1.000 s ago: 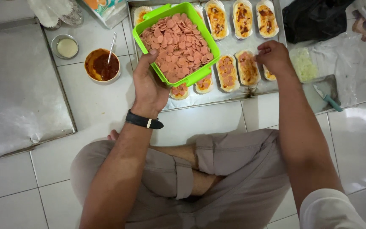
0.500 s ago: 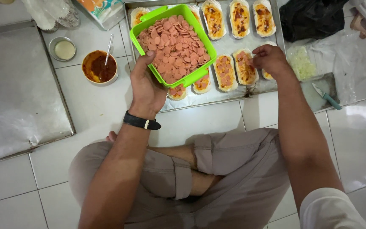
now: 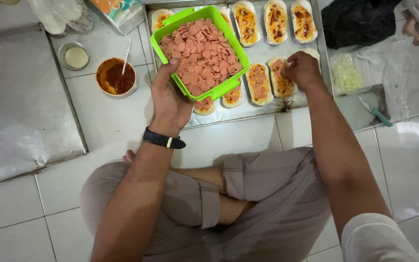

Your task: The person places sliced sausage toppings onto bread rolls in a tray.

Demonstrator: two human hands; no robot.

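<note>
Grey-brown cloth trousers [image 3: 263, 194] covered the crossed legs of the person sitting on the white tiled floor [image 3: 117, 111], nearest the camera. Just beyond the knees, the left hand [image 3: 170, 99], with a black wristband [image 3: 163, 139], held the bright green square plastic tub [image 3: 202, 48] of thin pink sausage slices [image 3: 200, 53]; its grip was pressed on the near rim, thumb over the edge and fingers hidden beneath. The tub hung tilted above the front edge of the foil-lined metal baking tray [image 3: 248, 114]. Heaped that full, it probably weighed noticeably, and thin plastic walls likely flexed, so support under the base seemed safer than the rim alone; the slices looked soft and slick, easy to spill over the low side. The right hand [image 3: 302, 70] rested on an oblong sauce-topped bread in a paper case [image 3: 281, 77], fingertips bunched together, though I could not tell whether they pinched a slice. Room around the hands was tight. To the left stood a round bowl of red sauce with a spoon [image 3: 116, 76] and a small steel dish of pale cream [image 3: 76, 57], with an empty foil-covered tray [image 3: 20, 102] beside them. Right of the tray lay a green-handled knife [image 3: 377, 114] on clear plastic, and farther back a black plastic bag [image 3: 360, 19].
</note>
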